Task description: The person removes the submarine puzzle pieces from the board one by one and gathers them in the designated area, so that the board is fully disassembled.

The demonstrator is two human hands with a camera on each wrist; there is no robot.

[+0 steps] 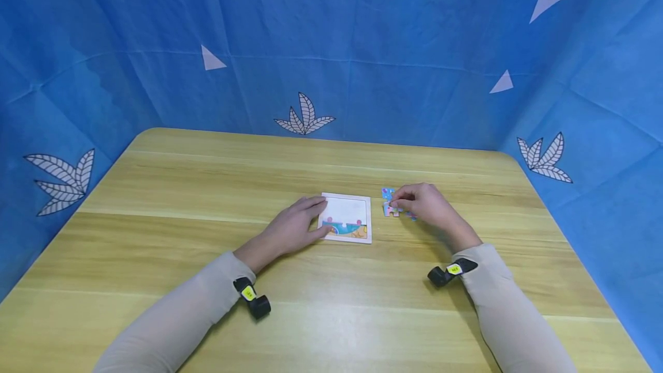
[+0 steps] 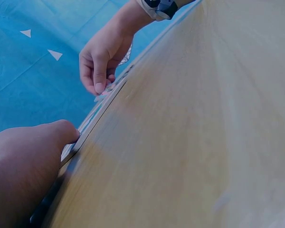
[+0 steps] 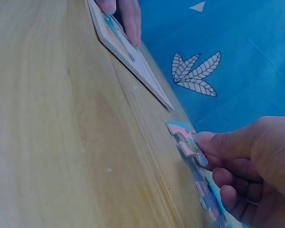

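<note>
A square puzzle tray (image 1: 346, 209) with a white base lies on the table, and a row of fitted colourful pieces (image 1: 344, 228) runs along its near side. My left hand (image 1: 291, 230) rests on the tray's left edge, thumb and fingers spread apart. To the right of the tray, my right hand (image 1: 429, 207) pinches a pink and blue jigsaw piece (image 3: 184, 135) between thumb and fingers. Other loose jigsaw pieces (image 3: 207, 200) lie under and beside that hand, partly hidden by it. A blue piece (image 1: 387, 193) shows just beyond the pinched one.
The wooden table (image 1: 207, 189) extends on all sides of the tray. A blue cloth (image 1: 352, 33) with white triangles and leaf prints hangs behind and beside it. Each sleeve carries a black wrist camera, one on the left (image 1: 257, 305) and one on the right (image 1: 440, 276).
</note>
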